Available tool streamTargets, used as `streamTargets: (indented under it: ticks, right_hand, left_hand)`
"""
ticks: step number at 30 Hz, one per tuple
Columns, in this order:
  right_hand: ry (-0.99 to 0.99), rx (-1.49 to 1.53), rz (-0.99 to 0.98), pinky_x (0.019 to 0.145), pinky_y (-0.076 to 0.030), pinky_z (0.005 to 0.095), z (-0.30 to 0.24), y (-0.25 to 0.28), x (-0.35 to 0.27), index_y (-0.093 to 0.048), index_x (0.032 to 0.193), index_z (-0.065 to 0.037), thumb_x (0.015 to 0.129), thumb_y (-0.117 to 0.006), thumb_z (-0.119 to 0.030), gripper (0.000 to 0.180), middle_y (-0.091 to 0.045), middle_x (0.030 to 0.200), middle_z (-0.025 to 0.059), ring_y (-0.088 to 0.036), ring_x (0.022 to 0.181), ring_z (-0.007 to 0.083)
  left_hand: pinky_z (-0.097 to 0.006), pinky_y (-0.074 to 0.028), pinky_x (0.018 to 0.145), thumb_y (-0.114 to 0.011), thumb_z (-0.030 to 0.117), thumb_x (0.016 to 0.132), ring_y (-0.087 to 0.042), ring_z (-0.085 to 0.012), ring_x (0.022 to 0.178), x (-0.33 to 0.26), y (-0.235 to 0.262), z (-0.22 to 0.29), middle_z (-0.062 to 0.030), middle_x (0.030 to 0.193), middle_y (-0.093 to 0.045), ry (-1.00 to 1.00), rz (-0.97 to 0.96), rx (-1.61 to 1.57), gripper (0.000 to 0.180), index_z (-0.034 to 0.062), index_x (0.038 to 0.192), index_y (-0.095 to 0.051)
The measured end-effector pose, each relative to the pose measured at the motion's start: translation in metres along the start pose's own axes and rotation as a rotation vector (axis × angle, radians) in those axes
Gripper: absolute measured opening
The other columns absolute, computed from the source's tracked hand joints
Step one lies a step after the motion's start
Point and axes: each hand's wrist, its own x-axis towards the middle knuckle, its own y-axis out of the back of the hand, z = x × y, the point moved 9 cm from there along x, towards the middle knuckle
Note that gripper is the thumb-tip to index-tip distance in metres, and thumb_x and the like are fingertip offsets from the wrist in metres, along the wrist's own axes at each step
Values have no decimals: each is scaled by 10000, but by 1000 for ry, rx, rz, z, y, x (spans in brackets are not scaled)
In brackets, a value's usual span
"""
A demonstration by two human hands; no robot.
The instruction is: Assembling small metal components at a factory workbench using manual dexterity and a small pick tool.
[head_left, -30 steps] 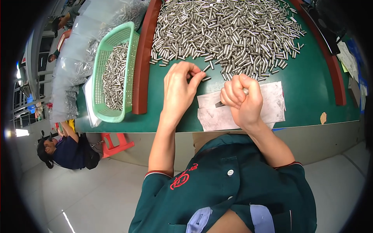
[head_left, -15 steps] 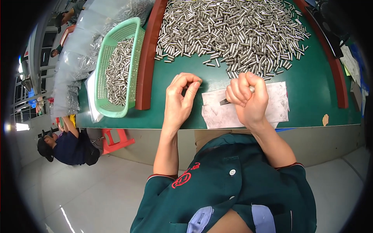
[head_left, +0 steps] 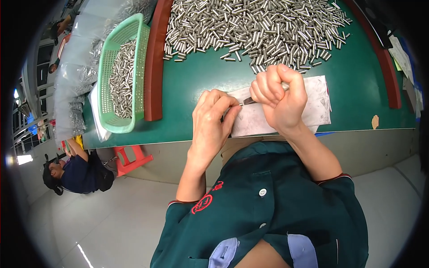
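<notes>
A green desk (head_left: 178,87) fills the upper view, with a co-worker (head_left: 82,174) and a red stool (head_left: 134,158) off at 8 o'clock from where the hands meet. There, the left hand (head_left: 211,117) has thumb and forefinger closed on what looks like a small metal pin (head_left: 241,104), though the fingers hide most of it. The right hand (head_left: 282,99), at 3 o'clock, has its fingers curled tight round a dark-bladed tool (head_left: 248,101), its blade pointing to 9 o'clock at the pin; the full fist probably gives firm control, while the pinch leaves the pin's end bare. Beneath lies a smudged white sheet (head_left: 313,105), perhaps to keep the desk clean. The broad pile of pins (head_left: 263,31) spreads at 12 to 1 o'clock, within easy reach. A green basket (head_left: 140,78) part-filled with pins sits at 10 o'clock, the left red-brown bar (head_left: 154,71) standing between it and the left hand; another bar (head_left: 385,73) bounds 2 o'clock. Clear bags (head_left: 71,80) of metal pieces crowd beyond the basket.
</notes>
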Motion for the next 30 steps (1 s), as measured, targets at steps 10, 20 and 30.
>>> streamTargets:
  ticks: [10, 20, 30]
  right_hand:
    - [-15, -11, 9, 384, -170, 241, 4, 1, 0, -274, 475, -87, 835, -321, -170, 373, -264, 421, -1, -189, 384, 76]
    - [-45, -132, -11, 420, -178, 246, 9, -4, -1, -264, 489, -125, 848, -285, -223, 373, -237, 421, -27, -170, 393, 82]
    - [-20, -15, 2, 385, -168, 243, 5, -1, 0, -267, 474, -93, 832, -311, -176, 370, -261, 417, -1, -181, 387, 77]
  left_hand:
    - [-321, -403, 568, -658, 0, 635, -481, -228, 634, 1, 3, 1, -67, 675, -513, 8, 65, 20, 96, 21, 703, -593]
    - [-321, -403, 566, -664, -2, 623, -483, -226, 635, 0, 3, -3, -63, 673, -515, 25, 76, 0, 102, 19, 694, -595]
    - [-303, -389, 549, -662, 4, 633, -474, -208, 623, 0, 3, -2, -54, 676, -527, 12, 78, 8, 96, 23, 702, -598]
